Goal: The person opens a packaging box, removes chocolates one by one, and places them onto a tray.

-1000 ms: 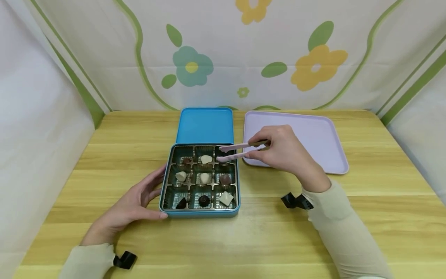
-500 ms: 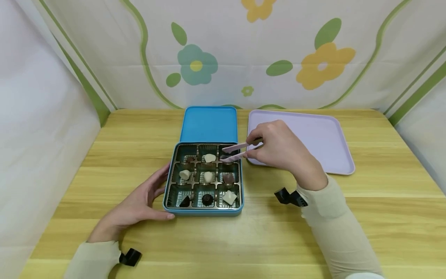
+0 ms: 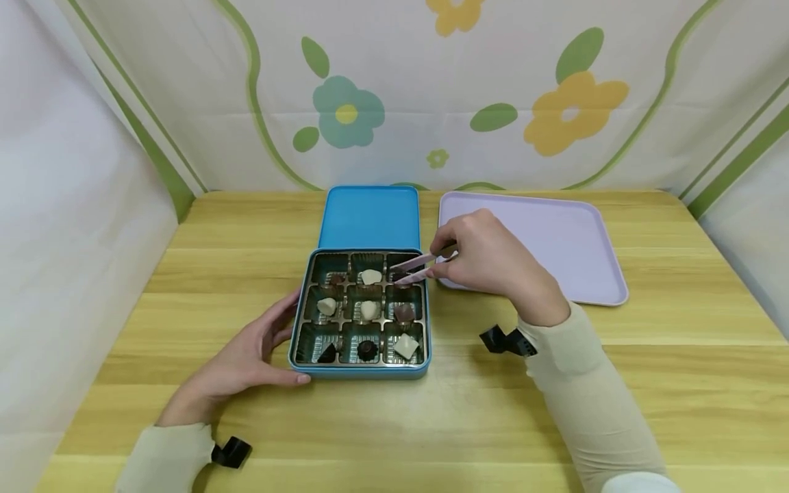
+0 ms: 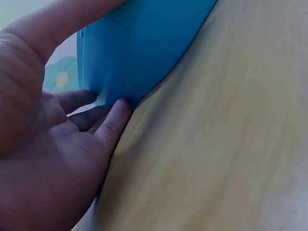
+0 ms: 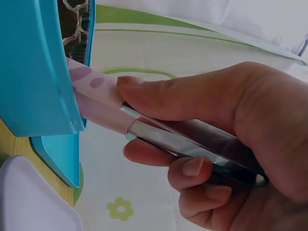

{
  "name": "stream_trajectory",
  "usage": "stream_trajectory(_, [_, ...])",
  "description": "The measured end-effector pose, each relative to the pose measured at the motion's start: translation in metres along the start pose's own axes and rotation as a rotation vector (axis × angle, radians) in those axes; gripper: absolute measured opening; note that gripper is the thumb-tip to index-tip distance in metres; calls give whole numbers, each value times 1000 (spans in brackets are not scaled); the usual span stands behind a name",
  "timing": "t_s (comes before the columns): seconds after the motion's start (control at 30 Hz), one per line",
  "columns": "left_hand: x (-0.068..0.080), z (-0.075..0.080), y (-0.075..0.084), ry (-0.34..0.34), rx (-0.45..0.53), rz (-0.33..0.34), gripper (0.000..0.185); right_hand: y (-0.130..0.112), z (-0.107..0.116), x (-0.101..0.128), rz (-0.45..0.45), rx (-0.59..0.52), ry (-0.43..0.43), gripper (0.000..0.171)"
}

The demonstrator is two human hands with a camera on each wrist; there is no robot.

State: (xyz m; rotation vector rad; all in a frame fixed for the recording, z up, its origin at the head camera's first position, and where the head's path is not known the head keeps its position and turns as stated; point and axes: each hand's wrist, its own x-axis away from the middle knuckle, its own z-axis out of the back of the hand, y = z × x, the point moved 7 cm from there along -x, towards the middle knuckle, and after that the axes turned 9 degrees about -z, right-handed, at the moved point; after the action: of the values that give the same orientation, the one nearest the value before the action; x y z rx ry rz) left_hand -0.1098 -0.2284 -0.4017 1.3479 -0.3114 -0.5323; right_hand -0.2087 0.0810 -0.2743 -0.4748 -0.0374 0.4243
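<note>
My right hand (image 3: 483, 257) grips small metal tongs (image 5: 166, 142) with pink tips, the thumb on one arm and curled fingers on the other. Their tips reach down into the back right compartment of a blue tin (image 3: 364, 374); a dark piece there is mostly hidden. A gold divided insert fills the tin, with chocolates in its compartments: a white square one (image 3: 406, 346), a dark round one (image 3: 367, 351), a brown one (image 3: 404, 313) and several others. My left hand (image 3: 246, 359) touches the tin's left side with extended fingers, its thumb along the front left corner.
Behind the tin lies its blue lid (image 3: 370, 218). A lilac tray (image 3: 561, 243) stands at the back right, partly under my right hand. Both rest on a wooden table (image 3: 468, 431) before a flowered white cloth (image 3: 419, 82).
The tongs have dipped slightly lower into the back right compartment, and their tips have come closer together. My right hand shifted a little left; the left hand stays at the tin.
</note>
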Motion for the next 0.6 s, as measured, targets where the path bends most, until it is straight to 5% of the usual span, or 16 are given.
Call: stream_trajectory(0.6, [1, 3, -1, 12, 9, 35, 127, 28, 7, -4, 13, -130, 11, 9])
